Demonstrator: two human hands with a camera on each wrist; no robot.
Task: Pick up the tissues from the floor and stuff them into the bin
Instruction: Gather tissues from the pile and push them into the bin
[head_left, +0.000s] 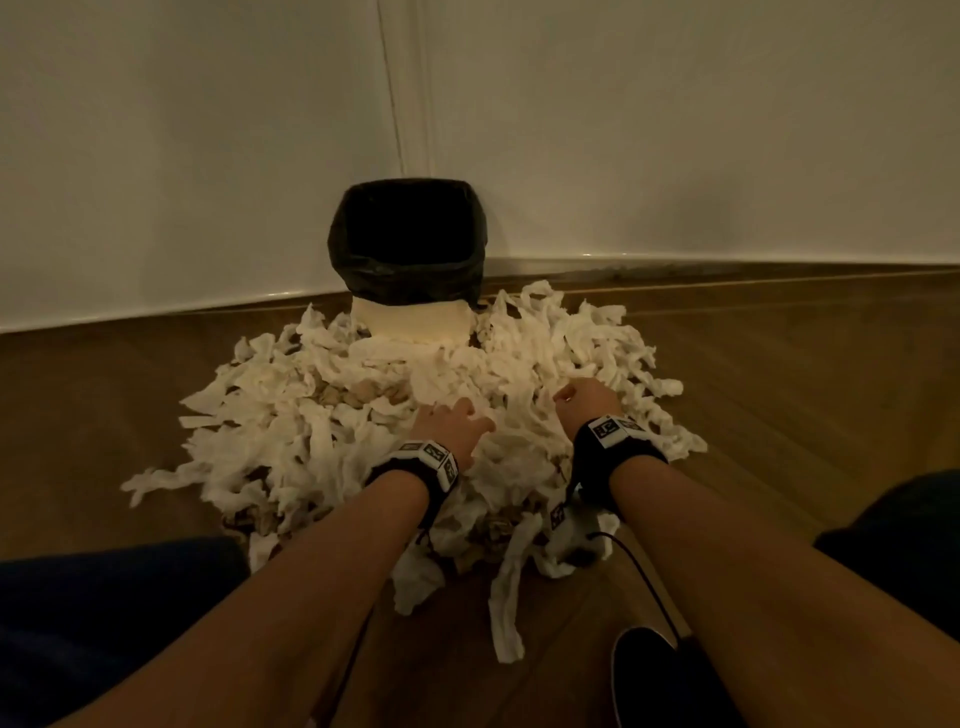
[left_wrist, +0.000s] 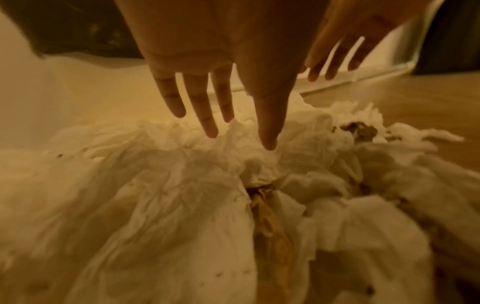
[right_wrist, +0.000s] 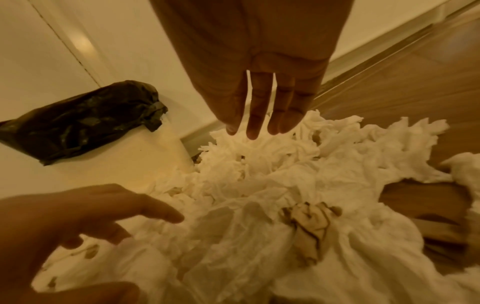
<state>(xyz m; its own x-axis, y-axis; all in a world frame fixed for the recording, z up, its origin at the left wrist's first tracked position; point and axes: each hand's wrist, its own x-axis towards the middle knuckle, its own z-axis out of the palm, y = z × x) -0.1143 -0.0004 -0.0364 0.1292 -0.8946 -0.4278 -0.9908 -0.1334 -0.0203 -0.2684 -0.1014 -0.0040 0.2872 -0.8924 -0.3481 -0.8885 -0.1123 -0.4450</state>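
Both hands spread flat, holding nothing: left hand (head_left: 451, 422), right hand (head_left: 584, 399), fingertips brushing tissues (head_left: 322, 415).

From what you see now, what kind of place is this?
Probably a room corner in a home: a wooden floor, white walls, and a small bin with a black bag.

Bin (head_left: 410, 317) base behind tissues (head_left: 332, 415)

Left hand (left_wrist: 215, 61) with straight spread fingers (left_wrist: 202, 107) just above heaped white tissues (left_wrist: 168, 205), right hand (left_wrist: 345, 41) beside.
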